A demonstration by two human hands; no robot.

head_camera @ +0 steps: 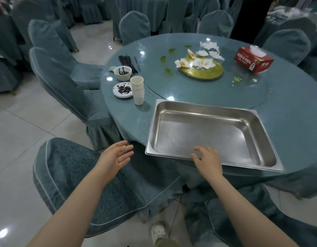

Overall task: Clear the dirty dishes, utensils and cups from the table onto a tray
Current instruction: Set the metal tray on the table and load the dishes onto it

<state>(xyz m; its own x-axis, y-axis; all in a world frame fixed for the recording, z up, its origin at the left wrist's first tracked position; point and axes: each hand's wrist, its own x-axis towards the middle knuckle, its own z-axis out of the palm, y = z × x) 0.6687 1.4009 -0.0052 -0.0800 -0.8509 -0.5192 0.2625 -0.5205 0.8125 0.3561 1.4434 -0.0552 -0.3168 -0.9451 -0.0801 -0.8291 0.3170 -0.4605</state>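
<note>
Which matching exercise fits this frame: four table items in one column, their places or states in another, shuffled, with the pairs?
Items:
1. tray
2. stack of paper cups
3. tissue box
4. small plate

Places or states:
A. red, at the far right of the table
B. upright, right beside the small plate
C. metal, nothing in it, nearest the person
D. white, holding dark scraps

Pairs: 1-C, 2-B, 3-A, 4-D
</note>
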